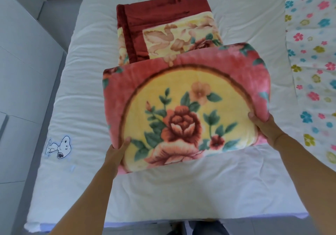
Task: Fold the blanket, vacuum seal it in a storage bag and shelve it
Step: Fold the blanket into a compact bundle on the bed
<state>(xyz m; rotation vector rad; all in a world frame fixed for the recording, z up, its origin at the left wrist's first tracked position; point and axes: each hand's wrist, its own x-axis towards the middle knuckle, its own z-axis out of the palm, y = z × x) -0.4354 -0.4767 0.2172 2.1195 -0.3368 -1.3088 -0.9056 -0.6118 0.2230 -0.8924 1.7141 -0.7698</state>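
White bed [163, 194], blanket [181, 111] between left hand [116, 152] and right hand [263, 125]

So the bed [81, 92] is just a mattress in a wrinkly white cover, with a little cartoon dog [61, 148] printed near its left edge. Down the middle lies the blanket [181, 111], thick and flowery. The far part sits flat, dark red and cream, and the near part is a fat pink-and-yellow fold tipped up off the mattress at its near edge. Over on the right, apart from it, a flowery cloth [312, 61] lies flat. Fabric or plastic, can't tell.
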